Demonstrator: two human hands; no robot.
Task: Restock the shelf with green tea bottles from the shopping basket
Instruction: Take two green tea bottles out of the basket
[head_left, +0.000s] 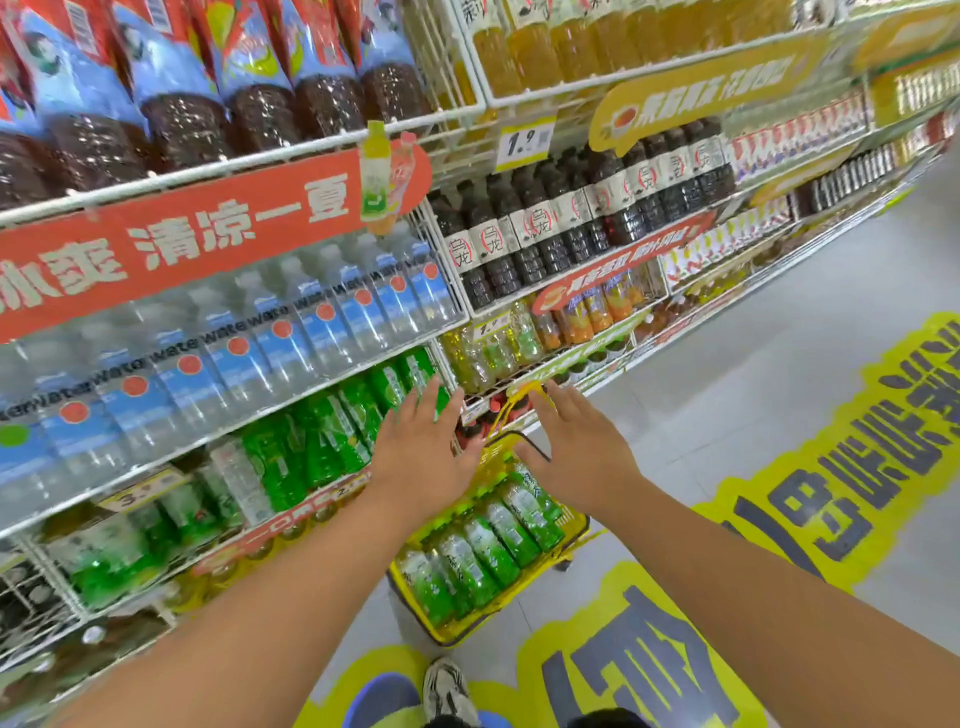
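A yellow shopping basket (574, 530) stands on the floor below the shelf, with several green tea bottles (488, 545) lying side by side in it. Its yellow handle (511, 400) stands upright. More green tea bottles (332, 431) line the wire shelf (218, 434) to the left of the basket, under the water row. My left hand (421, 447) hovers above the basket's far end, fingers spread, holding nothing. My right hand (576, 447) is beside it, also spread and empty, just right of the handle.
Rows of water bottles (249, 343), dark tea bottles (571, 218) and other drinks fill the wire shelves to the left and ahead. Grey floor with a yellow sticker (852, 467) stretches to the right. A shoe (447, 691) shows at the bottom.
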